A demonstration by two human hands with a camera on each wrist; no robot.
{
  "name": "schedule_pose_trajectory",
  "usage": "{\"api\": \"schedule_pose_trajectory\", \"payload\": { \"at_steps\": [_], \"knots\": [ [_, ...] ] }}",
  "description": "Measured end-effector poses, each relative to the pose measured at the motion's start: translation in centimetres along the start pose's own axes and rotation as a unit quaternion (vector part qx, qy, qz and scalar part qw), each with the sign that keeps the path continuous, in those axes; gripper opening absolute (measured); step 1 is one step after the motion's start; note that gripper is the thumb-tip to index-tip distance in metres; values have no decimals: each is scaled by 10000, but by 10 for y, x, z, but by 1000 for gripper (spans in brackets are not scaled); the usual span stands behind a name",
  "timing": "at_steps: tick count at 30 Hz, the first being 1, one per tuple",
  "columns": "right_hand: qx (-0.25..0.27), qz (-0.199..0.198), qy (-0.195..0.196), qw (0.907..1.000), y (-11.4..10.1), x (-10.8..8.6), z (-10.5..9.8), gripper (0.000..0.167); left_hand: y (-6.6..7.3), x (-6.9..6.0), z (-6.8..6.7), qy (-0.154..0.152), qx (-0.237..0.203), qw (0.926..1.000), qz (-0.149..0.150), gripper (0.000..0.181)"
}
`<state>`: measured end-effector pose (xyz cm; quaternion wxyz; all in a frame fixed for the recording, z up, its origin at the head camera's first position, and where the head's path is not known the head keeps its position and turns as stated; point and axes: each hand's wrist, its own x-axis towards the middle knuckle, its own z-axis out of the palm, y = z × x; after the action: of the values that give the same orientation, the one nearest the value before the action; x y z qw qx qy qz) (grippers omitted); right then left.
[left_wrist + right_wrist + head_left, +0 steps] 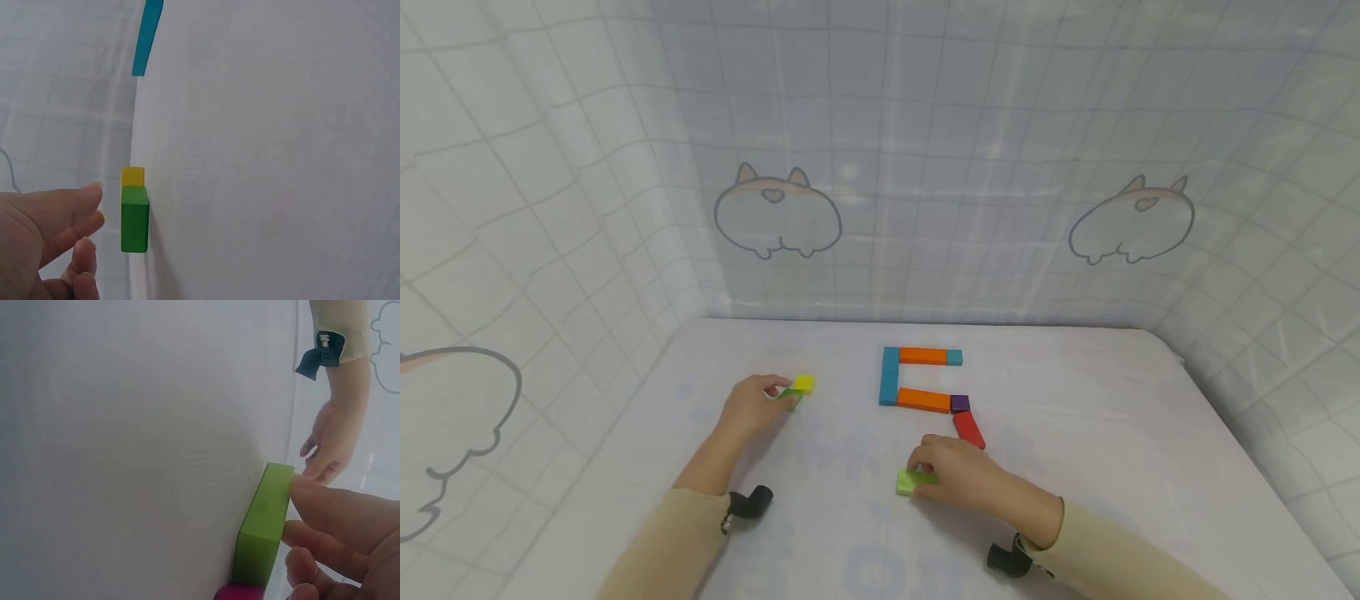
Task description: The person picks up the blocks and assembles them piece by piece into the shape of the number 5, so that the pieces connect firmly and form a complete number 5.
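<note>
My left hand (pixel 752 408) is beside a green block (pixel 134 219) that touches a yellow block (pixel 803 383). In the left wrist view its thumb and fingers stand slightly apart from the green block, with nothing between them. At the front, my right hand (pixel 958 473) pinches a light green block (pixel 265 515) lying on the table, thumb on one side and fingers on the other. A magenta block (pixel 240 592) shows at that block's near end in the right wrist view; the hand hides it in the head view.
Behind the right hand, blocks form a joined line: a small blue block (pixel 954 357), an orange block (pixel 922 356), a long blue block (pixel 889 377), another orange block (pixel 923 400), a purple block (pixel 960 404) and a red block (pixel 969 429). Gridded cloth walls (pixel 887 208) surround the white table (pixel 1075 400).
</note>
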<state>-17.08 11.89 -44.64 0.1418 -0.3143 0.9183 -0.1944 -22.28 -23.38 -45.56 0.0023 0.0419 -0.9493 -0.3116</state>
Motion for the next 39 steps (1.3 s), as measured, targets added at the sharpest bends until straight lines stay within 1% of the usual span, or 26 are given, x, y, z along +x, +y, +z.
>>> {"api": "schedule_pose_trajectory", "payload": {
  "at_steps": [6, 12, 20, 28, 33, 39],
  "knots": [
    [20, 22, 43, 10000, -1, -1, 0, 26, -4, 3, -1, -114, 50, 9998, -169, 44],
    [31, 55, 45, 10000, 0, 0, 2, 23, -7, 7, 0, -206, 156, 9995, -173, 46],
    [12, -20, 32, 10000, 1, 1, 3, 22, -7, 7, -1, -343, 174, 9990, -215, 49],
    [136, 51, -27, 9999, 0, 2, 3, 22, -8, 9, 0, -417, 248, 9987, -122, 48],
    [140, 77, -24, 9999, 2, 3, 4, 21, -9, 8, 2, -436, 331, 9984, -168, 47],
    [209, 139, -79, 9997, 2, 4, 5, 22, -7, 5, 1, -430, 457, 9980, -45, 45]
  ]
}}
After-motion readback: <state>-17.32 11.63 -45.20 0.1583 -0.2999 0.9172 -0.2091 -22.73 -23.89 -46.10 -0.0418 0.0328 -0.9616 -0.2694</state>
